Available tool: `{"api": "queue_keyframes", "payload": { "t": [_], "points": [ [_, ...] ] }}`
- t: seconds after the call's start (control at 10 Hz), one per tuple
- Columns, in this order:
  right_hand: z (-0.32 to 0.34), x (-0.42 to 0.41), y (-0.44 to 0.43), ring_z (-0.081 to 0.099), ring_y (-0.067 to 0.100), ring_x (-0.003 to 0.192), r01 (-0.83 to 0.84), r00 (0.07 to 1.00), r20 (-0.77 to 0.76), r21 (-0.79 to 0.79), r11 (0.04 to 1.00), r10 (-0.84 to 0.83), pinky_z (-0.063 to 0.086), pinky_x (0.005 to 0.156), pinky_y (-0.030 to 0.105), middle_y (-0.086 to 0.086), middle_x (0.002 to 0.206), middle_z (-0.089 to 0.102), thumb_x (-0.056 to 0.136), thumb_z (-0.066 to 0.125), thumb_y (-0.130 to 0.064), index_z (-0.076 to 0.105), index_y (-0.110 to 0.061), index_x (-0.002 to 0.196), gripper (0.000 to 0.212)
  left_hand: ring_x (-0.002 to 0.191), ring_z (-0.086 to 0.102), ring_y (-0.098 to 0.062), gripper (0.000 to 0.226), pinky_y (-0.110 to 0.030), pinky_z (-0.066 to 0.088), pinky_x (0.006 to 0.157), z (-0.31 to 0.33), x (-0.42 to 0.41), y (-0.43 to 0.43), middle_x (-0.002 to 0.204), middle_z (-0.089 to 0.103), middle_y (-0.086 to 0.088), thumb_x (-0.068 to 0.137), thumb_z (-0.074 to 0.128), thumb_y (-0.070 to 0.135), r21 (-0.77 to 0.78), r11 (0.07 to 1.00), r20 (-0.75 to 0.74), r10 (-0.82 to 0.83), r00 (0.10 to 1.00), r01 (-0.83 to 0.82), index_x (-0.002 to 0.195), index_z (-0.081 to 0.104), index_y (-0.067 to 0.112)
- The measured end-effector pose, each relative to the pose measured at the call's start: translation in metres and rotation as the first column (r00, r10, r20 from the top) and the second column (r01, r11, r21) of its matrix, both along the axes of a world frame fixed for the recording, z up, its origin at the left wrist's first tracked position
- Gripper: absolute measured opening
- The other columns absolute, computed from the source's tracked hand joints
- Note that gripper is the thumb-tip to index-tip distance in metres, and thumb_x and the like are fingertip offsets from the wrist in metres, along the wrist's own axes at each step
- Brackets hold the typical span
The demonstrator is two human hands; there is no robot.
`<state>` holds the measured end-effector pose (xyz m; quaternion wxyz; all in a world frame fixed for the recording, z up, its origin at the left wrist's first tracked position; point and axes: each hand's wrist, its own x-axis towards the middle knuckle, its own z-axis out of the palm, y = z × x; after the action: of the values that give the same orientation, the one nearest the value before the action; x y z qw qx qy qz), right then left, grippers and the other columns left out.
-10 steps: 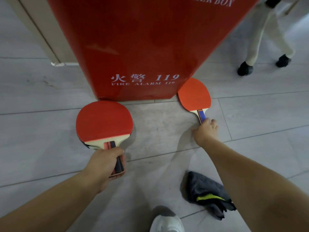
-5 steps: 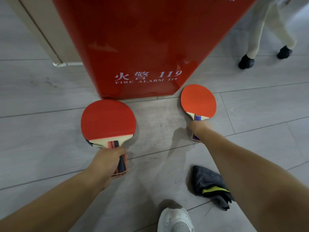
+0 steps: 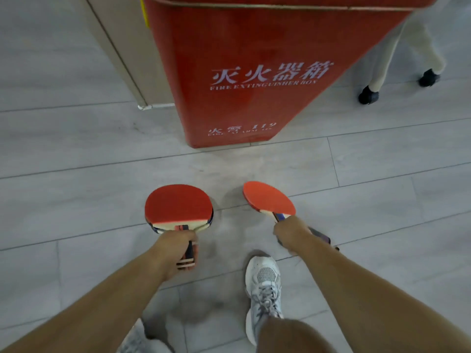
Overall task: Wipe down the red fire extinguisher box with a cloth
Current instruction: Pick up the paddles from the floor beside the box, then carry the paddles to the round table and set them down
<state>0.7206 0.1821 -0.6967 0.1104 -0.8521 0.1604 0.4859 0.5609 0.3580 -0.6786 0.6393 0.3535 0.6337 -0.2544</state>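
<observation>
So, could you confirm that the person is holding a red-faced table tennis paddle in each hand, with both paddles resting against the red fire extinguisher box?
Not quite: the head view shows both red-faced table tennis paddles held clear of the red fire extinguisher box, over the floor. The left hand and right hand do each hold one.

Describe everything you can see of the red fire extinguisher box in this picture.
The red fire extinguisher box is a tall cabinet with a smooth, slightly glossy painted face that looks like metal. White Chinese characters sit above the words FIRE EXTINGUISHER BOX, and smaller white lettering with 119 runs near the base. A pale rim edges its top. It stands upright on the grey tiled floor, beside a beige wall corner. Nothing else touches it; both hands are apart from it.
</observation>
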Motion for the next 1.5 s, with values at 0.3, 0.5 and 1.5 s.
{"api": "queue_keyframes", "payload": {
  "t": [0.3,0.5,1.5],
  "points": [
    [0.201,-0.052,-0.013,0.050,0.025,0.082,-0.247,0.958,-0.133,0.075,0.966,0.255,0.038,0.071,0.030,0.000,0.072,0.046,0.090,0.047,-0.016,0.043,-0.013,0.083,0.009,0.056,0.050,-0.024,0.018,-0.028,0.040,0.059,0.206,-0.037,-0.020,0.045,0.053,-0.007,0.086,0.055,0.000,0.038,0.989,-0.047,0.142,0.989,-0.140,0.069,0.051,0.004],
    [0.331,-0.035,-0.034,0.051,0.024,0.078,-0.236,0.971,-0.013,0.143,0.961,0.240,0.038,0.067,0.029,0.006,0.088,0.055,0.089,0.050,-0.015,0.044,-0.013,0.087,0.006,0.049,0.049,-0.025,0.022,-0.030,0.040,0.057,0.350,-0.033,-0.038,0.054,0.055,-0.015,0.084,0.055,0.006,0.148,0.987,-0.008,-0.055,0.998,0.056,0.062,0.057,0.001],
    [0.687,-0.142,-0.224,0.039,0.019,0.057,0.350,0.564,0.619,0.421,0.837,-0.547,0.029,0.052,0.029,-0.001,0.067,0.045,0.084,0.056,-0.018,0.049,-0.011,0.084,0.010,0.060,0.055,-0.019,0.011,-0.029,0.049,0.051,0.670,0.054,-0.185,0.073,0.056,-0.010,0.089,0.058,0.008,0.545,0.707,0.577,-0.706,0.410,0.451,0.091,0.048,0.003]
  ]
}}
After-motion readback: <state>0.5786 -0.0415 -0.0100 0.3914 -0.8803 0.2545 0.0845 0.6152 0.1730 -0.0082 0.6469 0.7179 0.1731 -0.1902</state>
